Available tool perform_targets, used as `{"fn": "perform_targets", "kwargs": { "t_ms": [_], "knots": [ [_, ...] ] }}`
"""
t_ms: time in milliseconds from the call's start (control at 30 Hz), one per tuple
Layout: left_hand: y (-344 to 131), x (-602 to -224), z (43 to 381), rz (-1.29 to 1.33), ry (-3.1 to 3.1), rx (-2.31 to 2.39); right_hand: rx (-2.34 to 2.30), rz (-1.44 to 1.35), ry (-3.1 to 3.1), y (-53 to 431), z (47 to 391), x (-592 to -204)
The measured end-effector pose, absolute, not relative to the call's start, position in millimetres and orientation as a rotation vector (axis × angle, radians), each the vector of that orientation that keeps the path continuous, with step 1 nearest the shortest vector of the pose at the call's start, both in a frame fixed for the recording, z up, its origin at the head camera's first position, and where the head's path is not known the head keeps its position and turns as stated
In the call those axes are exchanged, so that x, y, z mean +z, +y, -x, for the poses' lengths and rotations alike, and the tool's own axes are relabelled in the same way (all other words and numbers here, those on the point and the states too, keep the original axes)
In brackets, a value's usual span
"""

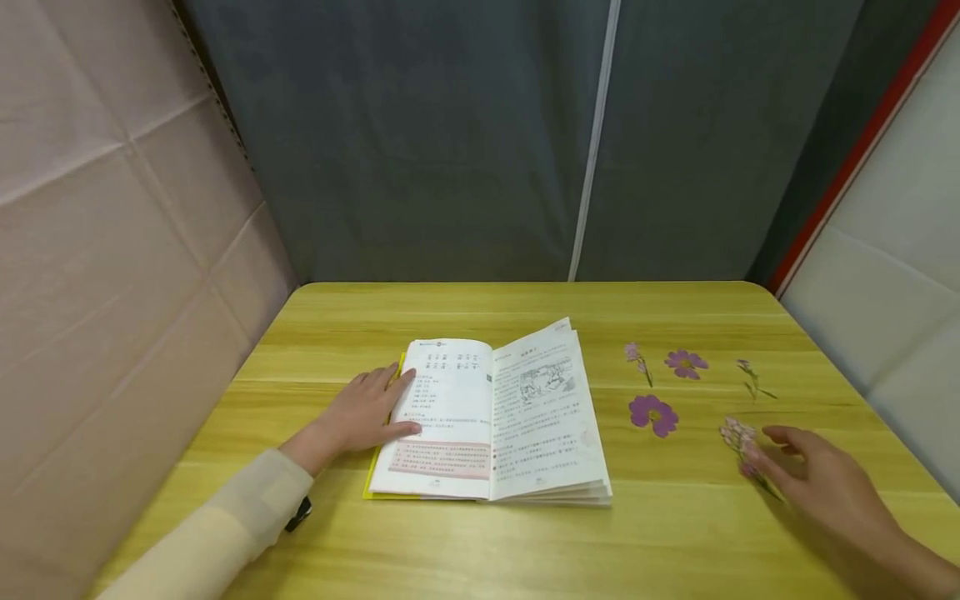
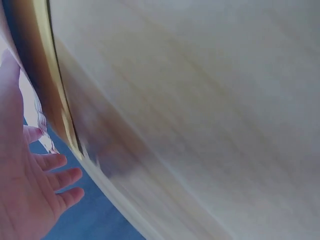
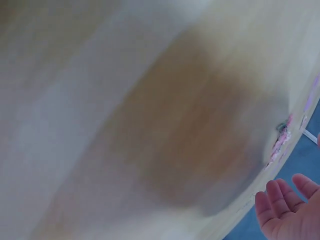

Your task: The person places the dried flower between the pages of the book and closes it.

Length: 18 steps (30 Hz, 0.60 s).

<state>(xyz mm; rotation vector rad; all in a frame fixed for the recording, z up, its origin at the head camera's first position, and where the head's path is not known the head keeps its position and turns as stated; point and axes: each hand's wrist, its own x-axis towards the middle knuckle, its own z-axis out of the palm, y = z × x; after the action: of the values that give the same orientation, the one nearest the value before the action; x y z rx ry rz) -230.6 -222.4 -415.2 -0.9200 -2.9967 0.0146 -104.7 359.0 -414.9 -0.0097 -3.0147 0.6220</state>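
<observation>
A printed book (image 1: pixel 525 450) with a yellow cover edge lies spread flat on the wooden table. My left hand (image 1: pixel 360 414) rests on its left edge, thumb on the left page and fingers fairly straight. To the right, my right hand (image 1: pixel 832 483) hovers just beside a pale pink flower sprig (image 1: pixel 737 435), thumb and fingers parted around its near side. In the right wrist view the sprig (image 3: pixel 281 140) lies a little away from the loosely bent fingers (image 3: pixel 280 197). Whether the thumb touches the stem cannot be told.
Beyond the sprig lie two purple flowers, one farther (image 1: pixel 686 363) and one nearer (image 1: pixel 653 415), plus a small pink sprig (image 1: pixel 634 357) and a thin green-stemmed sprig (image 1: pixel 753 380). Dark cloth (image 1: pixel 420 150) hangs behind the table (image 1: pixel 480 550); pale panels (image 1: pixel 127 250) flank it.
</observation>
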Motion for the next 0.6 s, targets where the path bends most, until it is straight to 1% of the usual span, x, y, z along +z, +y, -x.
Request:
{"fn": "perform_targets", "kwargs": {
  "t_ms": [267, 600],
  "knots": [
    [-226, -422, 231, 0.898, -3.068, -0.059, 0.731, 0.017, -2.979, 362, 99, -424],
    [-224, -424, 231, 0.910, -3.092, -0.092, 0.730, 0.029, -2.976, 364, 101, -428]
  ]
}}
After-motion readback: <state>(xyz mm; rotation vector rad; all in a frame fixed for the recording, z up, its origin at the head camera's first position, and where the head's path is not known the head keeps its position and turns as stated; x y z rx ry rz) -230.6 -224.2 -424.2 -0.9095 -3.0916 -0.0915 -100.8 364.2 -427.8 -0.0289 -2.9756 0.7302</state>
